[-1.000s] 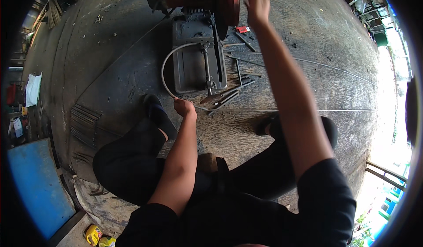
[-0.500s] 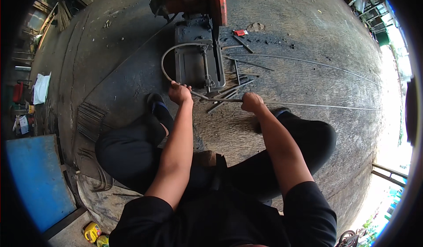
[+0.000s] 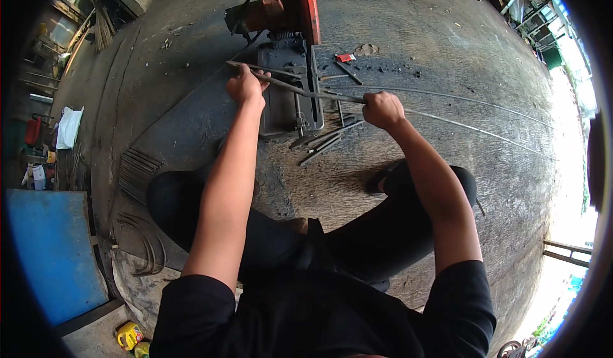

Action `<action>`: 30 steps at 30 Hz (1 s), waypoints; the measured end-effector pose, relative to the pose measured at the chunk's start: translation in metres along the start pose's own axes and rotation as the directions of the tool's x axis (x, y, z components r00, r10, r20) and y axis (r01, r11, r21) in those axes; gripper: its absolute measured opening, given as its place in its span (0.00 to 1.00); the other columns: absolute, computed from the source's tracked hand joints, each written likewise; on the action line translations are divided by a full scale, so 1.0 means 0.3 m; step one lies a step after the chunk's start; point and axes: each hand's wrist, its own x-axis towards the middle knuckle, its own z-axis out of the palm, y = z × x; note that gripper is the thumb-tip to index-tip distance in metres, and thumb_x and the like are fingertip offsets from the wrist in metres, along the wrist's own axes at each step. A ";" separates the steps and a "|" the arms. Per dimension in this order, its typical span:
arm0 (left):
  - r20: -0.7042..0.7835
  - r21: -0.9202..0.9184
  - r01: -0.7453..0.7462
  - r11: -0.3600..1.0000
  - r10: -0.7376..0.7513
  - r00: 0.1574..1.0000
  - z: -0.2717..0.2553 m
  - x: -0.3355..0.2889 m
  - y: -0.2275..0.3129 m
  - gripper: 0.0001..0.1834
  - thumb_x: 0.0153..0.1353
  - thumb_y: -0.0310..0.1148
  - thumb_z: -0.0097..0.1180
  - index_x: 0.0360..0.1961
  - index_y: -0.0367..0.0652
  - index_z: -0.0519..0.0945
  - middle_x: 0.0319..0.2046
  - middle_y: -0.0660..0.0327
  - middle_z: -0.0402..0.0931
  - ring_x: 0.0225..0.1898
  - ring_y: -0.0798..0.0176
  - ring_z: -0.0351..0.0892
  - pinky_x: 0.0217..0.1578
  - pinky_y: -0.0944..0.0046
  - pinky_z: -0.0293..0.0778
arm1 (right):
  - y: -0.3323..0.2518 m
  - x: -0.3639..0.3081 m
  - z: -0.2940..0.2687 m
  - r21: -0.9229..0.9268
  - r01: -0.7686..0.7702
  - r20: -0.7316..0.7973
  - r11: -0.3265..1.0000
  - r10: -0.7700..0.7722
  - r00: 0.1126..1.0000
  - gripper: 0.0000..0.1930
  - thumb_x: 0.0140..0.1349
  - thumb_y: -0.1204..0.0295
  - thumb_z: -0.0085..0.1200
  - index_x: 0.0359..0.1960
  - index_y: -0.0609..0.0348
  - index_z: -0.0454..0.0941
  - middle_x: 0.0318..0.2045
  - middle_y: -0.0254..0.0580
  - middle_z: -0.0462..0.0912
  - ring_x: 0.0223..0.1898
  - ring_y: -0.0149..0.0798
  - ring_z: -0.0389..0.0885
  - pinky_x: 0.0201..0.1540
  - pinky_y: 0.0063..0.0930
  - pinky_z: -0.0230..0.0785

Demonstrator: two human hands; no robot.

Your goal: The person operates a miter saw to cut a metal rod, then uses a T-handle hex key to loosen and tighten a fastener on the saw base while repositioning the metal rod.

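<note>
A long thin metal rod (image 3: 338,97) runs across the bed of a red cut-off saw (image 3: 281,13). My left hand (image 3: 245,87) grips it near its left end, over the left edge of the saw's grey base (image 3: 276,115). My right hand (image 3: 384,110) is closed round the same rod, right of the base. Beyond it the rod stretches far right over the floor. Between my hands it is slightly bent. The vise screw (image 3: 298,109) stands on the base below the rod. Part of the rod's left end is hidden by my fingers.
Short cut metal pieces (image 3: 322,147) lie by the base's front right corner. Another long rod (image 3: 460,95) rests on the floor farther off. A red packet (image 3: 345,57) is right of the saw. Bundled rods (image 3: 139,170) and curved rods (image 3: 150,249) lie left of my leg.
Both hands have moved up and away from me, the left one also leftward and the right one rightward. The rod's curved left part no longer loops over the base.
</note>
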 end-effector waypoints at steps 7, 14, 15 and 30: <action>0.215 0.114 -0.160 0.980 0.133 0.967 -0.132 0.027 0.069 0.12 0.64 0.36 0.51 0.34 0.34 0.72 0.24 0.55 0.77 0.22 0.60 0.82 0.22 0.65 0.80 | -0.011 -0.049 -0.077 -0.025 0.047 -0.161 0.999 -0.050 0.986 0.06 0.49 0.68 0.49 0.23 0.54 0.77 0.19 0.51 0.79 0.24 0.54 0.80 0.30 0.46 0.74; 0.367 0.702 -0.582 0.410 0.493 0.789 -0.283 0.090 0.129 0.22 0.63 0.48 0.52 0.36 0.36 0.79 0.30 0.58 0.78 0.33 0.65 0.76 0.37 0.64 0.70 | -0.041 -0.088 -0.146 -0.066 0.037 -0.233 0.997 -0.051 0.971 0.06 0.50 0.67 0.50 0.22 0.52 0.77 0.17 0.48 0.79 0.20 0.51 0.80 0.26 0.43 0.74; 0.369 0.698 -0.585 0.413 0.494 0.788 -0.282 0.106 0.115 0.22 0.63 0.48 0.52 0.36 0.36 0.79 0.30 0.58 0.78 0.33 0.65 0.76 0.37 0.64 0.70 | -0.045 -0.087 -0.164 -0.075 0.008 -0.239 0.997 -0.026 0.971 0.06 0.50 0.67 0.50 0.22 0.52 0.76 0.17 0.46 0.79 0.20 0.50 0.80 0.25 0.42 0.74; 0.479 0.672 -0.637 0.378 0.435 0.763 -0.423 0.189 -0.011 0.28 0.60 0.58 0.49 0.33 0.38 0.75 0.25 0.50 0.75 0.30 0.48 0.75 0.33 0.57 0.68 | -0.009 0.003 -0.112 0.054 -0.029 -0.121 0.998 0.035 0.992 0.07 0.47 0.66 0.52 0.24 0.53 0.80 0.20 0.52 0.79 0.26 0.56 0.79 0.33 0.46 0.74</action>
